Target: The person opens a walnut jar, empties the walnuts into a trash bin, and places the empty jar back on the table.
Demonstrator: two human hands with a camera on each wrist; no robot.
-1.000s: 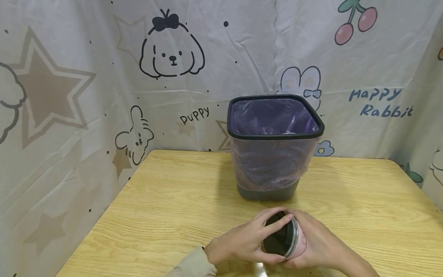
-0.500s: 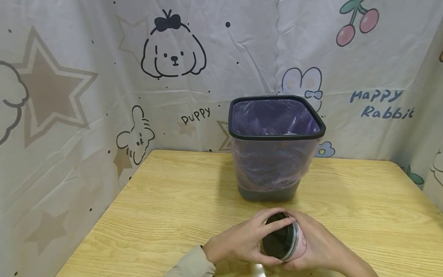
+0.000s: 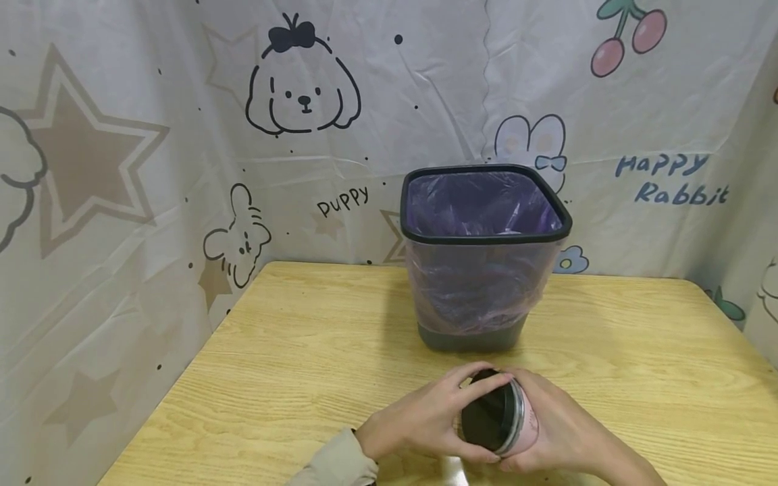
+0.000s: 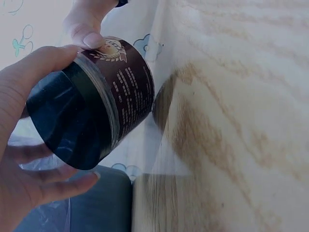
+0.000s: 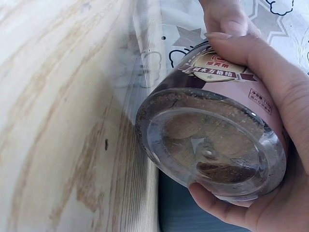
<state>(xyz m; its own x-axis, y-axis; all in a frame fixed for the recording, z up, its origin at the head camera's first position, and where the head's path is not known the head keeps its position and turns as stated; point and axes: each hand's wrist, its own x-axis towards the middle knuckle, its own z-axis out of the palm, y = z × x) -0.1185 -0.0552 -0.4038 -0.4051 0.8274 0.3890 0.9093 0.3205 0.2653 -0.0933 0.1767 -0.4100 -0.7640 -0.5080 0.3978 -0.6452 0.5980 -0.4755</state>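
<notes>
A plastic jar [image 3: 527, 426] with a black screw lid [image 3: 486, 417] is held tilted on its side between both hands, close over the table. My left hand [image 3: 422, 422] spans the lid, thumb and fingers spread round its edge. My right hand [image 3: 562, 428] grips the jar's labelled body. In the left wrist view the label [image 4: 133, 82] is dark brown with pale print. Seen in the right wrist view, the jar's clear bottom [image 5: 207, 145] faces the camera, with brownish contents inside and a pink and dark label [image 5: 222, 72] above. The lid is hidden there.
A grey bin [image 3: 471, 341] with a black rim and a purple liner bag [image 3: 474, 290] stands on the wooden table [image 3: 292, 351], just beyond the hands. Behind and to the left hangs a printed cloth [image 3: 389, 88] with cartoon drawings.
My left fingers have shifted slightly on the lid, and more of its top edge shows between them. The right hand and the jar stay nearly in place.
</notes>
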